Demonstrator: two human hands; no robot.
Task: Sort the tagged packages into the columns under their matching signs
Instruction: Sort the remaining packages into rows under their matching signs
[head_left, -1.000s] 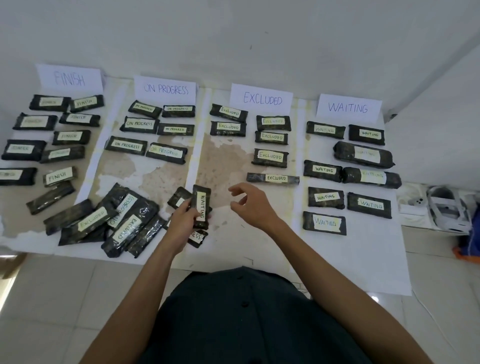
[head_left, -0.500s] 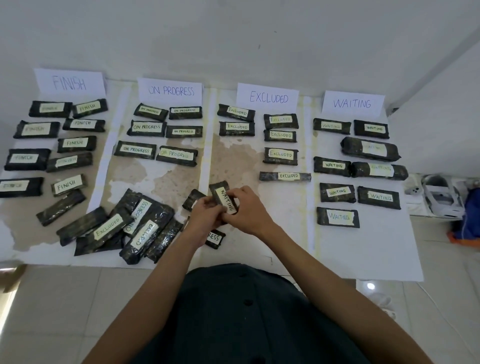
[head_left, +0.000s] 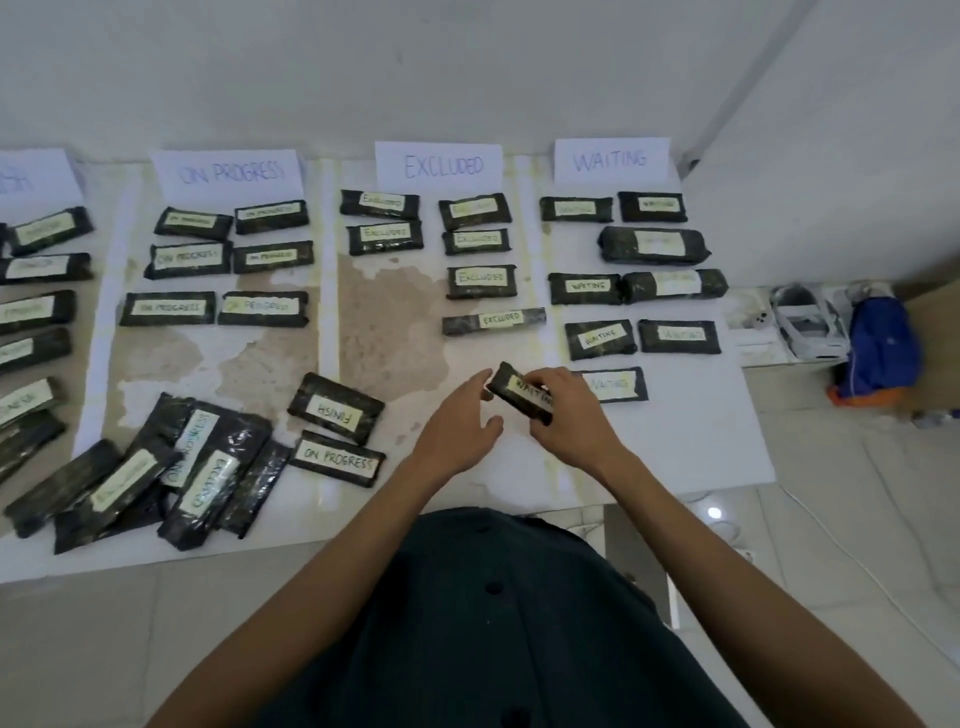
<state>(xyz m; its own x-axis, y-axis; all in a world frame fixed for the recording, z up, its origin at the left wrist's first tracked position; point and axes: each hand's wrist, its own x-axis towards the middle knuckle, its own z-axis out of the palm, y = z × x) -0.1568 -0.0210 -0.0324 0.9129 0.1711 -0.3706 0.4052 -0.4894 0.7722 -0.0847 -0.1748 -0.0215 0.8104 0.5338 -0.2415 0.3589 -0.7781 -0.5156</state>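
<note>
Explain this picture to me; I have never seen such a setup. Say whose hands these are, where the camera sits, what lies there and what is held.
No machine here: a person works with two bare hands, and the one camera is worn on their head, looking forward and down. On the white paper sheet lie dark plastic-wrapped oblong packages, each with a pale handwritten tag, in columns under white paper signs: the ON PROGRESS sign, the EXCLUDED sign, the WAITING sign. An unsorted heap of packages lies at lower left. The right hand grips a dark package tagged WAITING, near the Waiting column. The left hand is open beside it, holding nothing.
</note>
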